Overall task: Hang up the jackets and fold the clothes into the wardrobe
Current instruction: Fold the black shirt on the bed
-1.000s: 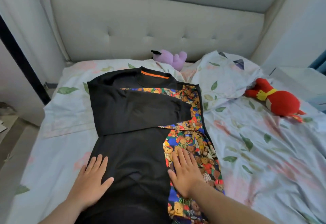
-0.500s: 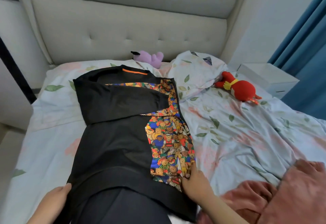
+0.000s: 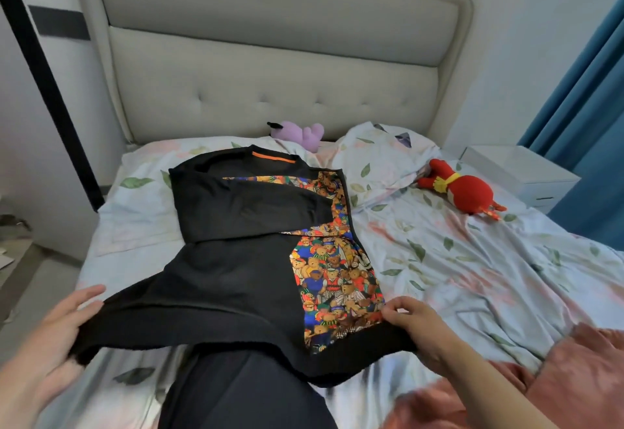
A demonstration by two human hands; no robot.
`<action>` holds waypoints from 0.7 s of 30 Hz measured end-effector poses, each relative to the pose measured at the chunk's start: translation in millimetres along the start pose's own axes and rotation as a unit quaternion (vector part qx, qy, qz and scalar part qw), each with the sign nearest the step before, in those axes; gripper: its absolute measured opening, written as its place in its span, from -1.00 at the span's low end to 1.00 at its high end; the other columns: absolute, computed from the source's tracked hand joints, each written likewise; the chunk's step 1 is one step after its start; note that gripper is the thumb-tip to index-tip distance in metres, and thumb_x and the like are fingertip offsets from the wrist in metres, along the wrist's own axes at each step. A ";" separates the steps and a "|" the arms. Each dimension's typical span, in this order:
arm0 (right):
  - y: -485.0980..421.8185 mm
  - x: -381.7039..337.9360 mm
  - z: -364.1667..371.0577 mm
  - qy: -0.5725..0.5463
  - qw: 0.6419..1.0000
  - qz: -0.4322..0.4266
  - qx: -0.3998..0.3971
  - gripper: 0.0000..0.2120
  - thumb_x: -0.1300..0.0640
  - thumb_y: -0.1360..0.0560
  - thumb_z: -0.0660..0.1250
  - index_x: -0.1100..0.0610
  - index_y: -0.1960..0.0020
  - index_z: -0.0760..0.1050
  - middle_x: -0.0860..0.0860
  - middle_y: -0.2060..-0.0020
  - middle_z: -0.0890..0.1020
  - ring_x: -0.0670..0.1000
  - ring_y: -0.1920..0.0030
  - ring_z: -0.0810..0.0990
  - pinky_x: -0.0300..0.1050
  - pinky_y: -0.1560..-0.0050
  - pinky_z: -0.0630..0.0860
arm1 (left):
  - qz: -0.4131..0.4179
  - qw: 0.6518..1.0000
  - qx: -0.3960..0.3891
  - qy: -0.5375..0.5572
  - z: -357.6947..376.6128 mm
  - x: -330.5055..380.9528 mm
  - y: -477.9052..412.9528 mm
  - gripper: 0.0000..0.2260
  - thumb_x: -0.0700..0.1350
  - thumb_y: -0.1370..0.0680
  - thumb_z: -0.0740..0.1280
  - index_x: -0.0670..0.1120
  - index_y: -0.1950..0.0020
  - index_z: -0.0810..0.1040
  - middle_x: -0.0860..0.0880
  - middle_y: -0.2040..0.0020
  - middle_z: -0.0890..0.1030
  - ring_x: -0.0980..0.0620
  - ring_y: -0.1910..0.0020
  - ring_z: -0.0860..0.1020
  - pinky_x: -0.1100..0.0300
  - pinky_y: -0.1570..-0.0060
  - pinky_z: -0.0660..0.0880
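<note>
Two grips hold the bottom hem of the black sweater (image 3: 229,280). The left grip (image 3: 50,337) is closed round the left corner, though blur hides how its fingers lie. The right grip (image 3: 418,330) pinches the right corner just beside the teddy-bear print panel (image 3: 337,280). The hem hangs lifted off the bed (image 3: 472,276); beyond the grips the body lies flat, one sleeve (image 3: 250,212) folded across the chest.

This looks like the halving fold. Next, both corners should travel level toward the orange-trimmed collar (image 3: 275,160), or the soft, limp knit will skew. A crumpled pink garment (image 3: 574,378) lies outside the right grip.
</note>
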State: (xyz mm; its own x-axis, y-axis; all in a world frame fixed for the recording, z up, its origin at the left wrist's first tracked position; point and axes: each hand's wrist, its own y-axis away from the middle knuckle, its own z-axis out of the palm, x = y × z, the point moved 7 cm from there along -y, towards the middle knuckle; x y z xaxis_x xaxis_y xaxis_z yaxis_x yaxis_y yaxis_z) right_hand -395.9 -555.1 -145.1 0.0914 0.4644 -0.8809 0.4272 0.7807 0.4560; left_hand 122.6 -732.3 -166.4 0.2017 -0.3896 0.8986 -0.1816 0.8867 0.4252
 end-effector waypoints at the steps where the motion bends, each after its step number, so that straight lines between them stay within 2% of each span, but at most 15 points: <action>1: 0.4 -17.7 -1.0 -0.047 0.999 -0.013 -0.016 -0.89 0.32 -0.58 0.28 0.30 0.03 0.58 0.20 0.21 0.63 0.07 0.28 0.60 -0.13 0.34 0.55 | 0.014 0.999 -0.015 0.027 3.1 13.7 -2.4 -0.75 -0.30 -0.61 0.21 -0.22 -0.28 0.52 -0.04 0.30 0.69 0.14 0.45 0.63 0.33 0.45 0.57; 3: 3.6 -51.1 4.1 -0.130 0.989 -0.033 -0.059 -0.76 0.42 -0.55 0.16 0.35 -0.06 0.58 0.25 0.09 0.67 0.12 0.15 0.66 -0.06 0.21 0.64 | 0.039 0.997 -0.049 0.054 10.4 40.9 2.1 -0.80 -0.30 -0.50 0.32 -0.27 -0.10 0.61 -0.04 0.25 0.72 0.11 0.34 0.67 0.27 0.35 0.62; 4: 7.7 -67.0 8.2 -0.134 0.987 -0.056 -0.076 -0.69 0.50 -0.51 0.13 0.34 -0.10 0.58 0.25 0.05 0.68 0.12 0.09 0.67 -0.01 0.10 0.66 | 0.058 0.995 -0.059 0.052 16.2 52.8 5.0 -0.84 -0.32 -0.53 0.28 -0.22 -0.04 0.62 -0.04 0.20 0.72 0.10 0.28 0.68 0.24 0.29 0.64; 5: 9.5 -81.2 10.1 -0.105 0.987 -0.093 -0.082 -0.63 0.57 -0.49 0.13 0.30 -0.12 0.58 0.24 0.03 0.69 0.12 0.05 0.67 0.03 -0.01 0.65 | 0.071 0.994 -0.064 0.047 20.9 62.2 3.3 -0.79 -0.32 -0.59 0.19 -0.15 -0.02 0.60 -0.06 0.12 0.71 0.07 0.21 0.68 0.21 0.21 0.65; 7: 13.0 -108.6 8.9 -0.011 0.985 -0.170 -0.040 -0.60 0.60 -0.44 0.27 0.18 -0.05 0.63 0.19 0.06 0.71 0.11 0.04 0.67 0.06 -0.11 0.61 | 0.085 0.993 -0.071 0.032 34.8 77.8 1.3 -0.70 -0.31 -0.64 0.08 -0.08 0.03 0.57 -0.08 0.05 0.64 0.03 0.14 0.63 0.13 0.06 0.63; 10: 13.9 -141.9 1.0 0.071 0.966 -0.243 0.057 -0.65 0.50 -0.40 0.40 0.05 0.18 0.69 0.10 0.19 0.70 0.08 0.11 0.64 0.05 -0.02 0.58 | 0.124 0.991 -0.056 0.001 47.7 105.6 -0.9 -0.70 -0.40 -0.63 0.09 -0.13 0.04 0.56 -0.01 0.21 0.68 0.03 0.17 0.59 0.04 -0.08 0.58; 12: 17.8 -162.6 -4.2 0.092 0.949 -0.282 0.110 -0.76 0.36 -0.44 0.46 0.03 0.23 0.68 0.08 0.13 0.66 0.07 0.07 0.62 -0.04 0.03 0.55 | 0.170 0.985 -0.021 -0.030 47.3 126.5 2.1 -0.80 -0.40 -0.60 0.20 -0.20 -0.03 0.57 -0.15 0.12 0.67 -0.07 0.15 0.54 0.04 0.01 0.57; 14: 22.6 -182.3 -9.0 0.093 0.934 -0.316 0.139 -0.86 0.31 -0.49 0.42 0.12 0.18 0.65 0.09 0.10 0.62 0.06 0.04 0.60 -0.14 0.13 0.48 | 0.238 0.968 0.018 -0.076 48.1 151.5 12.6 -0.91 -0.35 -0.56 0.35 -0.17 0.04 0.57 -0.23 0.01 0.62 -0.13 0.08 0.52 -0.01 0.01 0.46; 15: 21.4 -189.2 -11.6 0.084 0.931 -0.325 0.141 -0.88 0.31 -0.52 0.39 0.15 0.15 0.62 0.10 0.12 0.63 0.09 0.06 0.61 -0.13 0.15 0.48 | 0.262 0.961 0.029 -0.087 48.3 161.8 14.8 -0.92 -0.31 -0.55 0.38 -0.15 0.06 0.56 -0.22 0.00 0.61 -0.13 0.03 0.52 -0.03 -0.04 0.42; 18: 18.0 -202.5 -20.0 0.054 0.934 -0.321 0.144 -0.86 0.24 -0.57 0.34 0.13 0.14 0.60 0.07 0.25 0.66 0.13 0.15 0.61 0.07 0.09 0.51 | 0.283 0.957 0.024 -0.063 52.2 182.7 22.0 -0.92 -0.25 -0.61 0.31 -0.15 -0.08 0.54 -0.18 -0.06 0.60 -0.14 -0.07 0.54 -0.06 -0.17 0.41; 21: 18.5 -206.2 -26.8 0.020 0.944 -0.292 0.154 -0.84 0.16 -0.57 0.36 0.09 0.17 0.64 0.05 0.30 0.66 0.13 0.18 0.61 0.13 0.12 0.52 | 0.276 0.960 0.029 -0.023 46.4 192.2 22.9 -0.90 -0.17 -0.65 0.26 -0.13 -0.10 0.55 -0.20 -0.09 0.61 -0.18 -0.04 0.57 -0.14 -0.22 0.45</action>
State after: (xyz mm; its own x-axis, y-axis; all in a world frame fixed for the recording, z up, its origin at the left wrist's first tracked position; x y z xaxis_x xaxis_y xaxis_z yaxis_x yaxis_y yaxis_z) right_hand -431.0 -625.3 48.4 -0.2715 0.0133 -0.9623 0.6360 0.7529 -0.1691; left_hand 112.6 -798.4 21.1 0.0159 0.1250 0.9920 -0.3014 0.9466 -0.1144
